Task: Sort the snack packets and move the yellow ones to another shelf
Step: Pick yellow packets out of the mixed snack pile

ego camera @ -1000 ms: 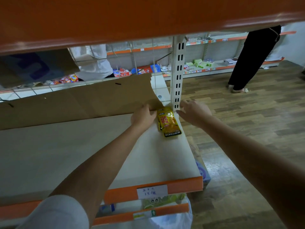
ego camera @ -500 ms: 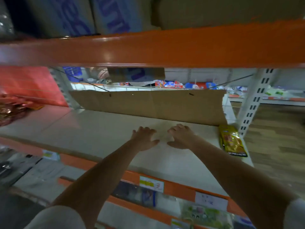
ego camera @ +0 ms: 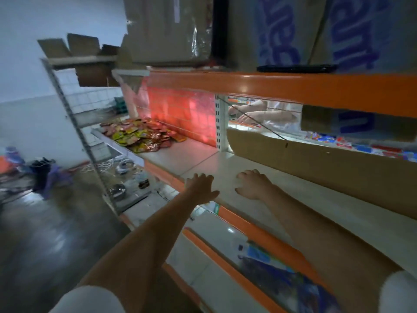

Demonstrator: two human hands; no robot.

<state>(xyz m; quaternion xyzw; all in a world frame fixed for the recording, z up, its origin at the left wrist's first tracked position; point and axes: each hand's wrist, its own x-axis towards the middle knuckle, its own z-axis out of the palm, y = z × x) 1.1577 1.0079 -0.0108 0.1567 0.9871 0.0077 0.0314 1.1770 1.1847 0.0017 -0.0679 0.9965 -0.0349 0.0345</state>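
Note:
A heap of snack packets point(ego camera: 142, 136), red, orange and yellow mixed, lies on the far left section of the white shelf point(ego camera: 203, 159). My left hand point(ego camera: 202, 185) hovers at the shelf's front edge, fingers spread, holding nothing. My right hand point(ego camera: 252, 182) rests palm down on the shelf board just to its right, also empty. Both hands are well to the right of the heap. The yellow packet put down earlier is out of view.
A brown cardboard sheet point(ego camera: 327, 163) leans along the back of the shelf. An orange beam point(ego camera: 293, 86) with cardboard boxes point(ego camera: 171, 30) runs overhead. Another person's hands point(ego camera: 255, 114) show through the rack behind. Lower shelves hold packaged goods point(ego camera: 270, 265); clutter point(ego camera: 42, 175) lies on the floor at left.
My view has swung left along the shelf. The yellow packet at the right end has left the frame, and the heap of packets has come into view. Both hands moved left, empty.

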